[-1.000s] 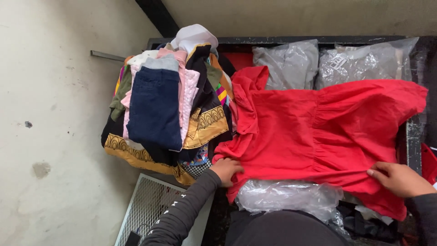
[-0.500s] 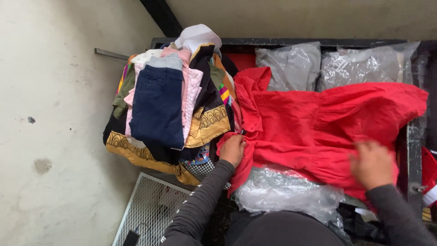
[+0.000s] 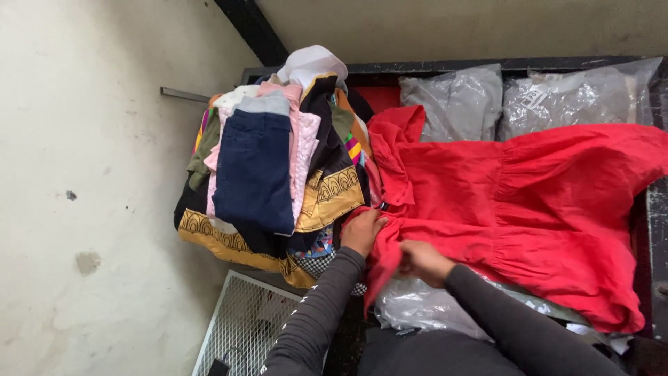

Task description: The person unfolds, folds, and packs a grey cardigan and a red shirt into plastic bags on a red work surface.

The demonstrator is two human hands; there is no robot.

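A red garment (image 3: 515, 202) lies spread across a black table (image 3: 654, 209), its gathered top end towards the left. My left hand (image 3: 362, 232) grips the near left edge of the red cloth, next to a pile of clothes. My right hand (image 3: 421, 261) pinches the same near edge a little to the right, fingers curled into the fabric. Both arms wear dark grey sleeves.
A tall pile of folded clothes (image 3: 271, 167), topped by navy trousers, sits left of the garment. Clear plastic bags with grey cloth (image 3: 529, 97) lie at the far side, another plastic bag (image 3: 424, 306) near me. A white wire rack (image 3: 243, 327) stands low left by the pale wall.
My right hand has moved left along the garment's near edge, from the far right hem to close beside my left hand. The left hand has stayed at the left edge.
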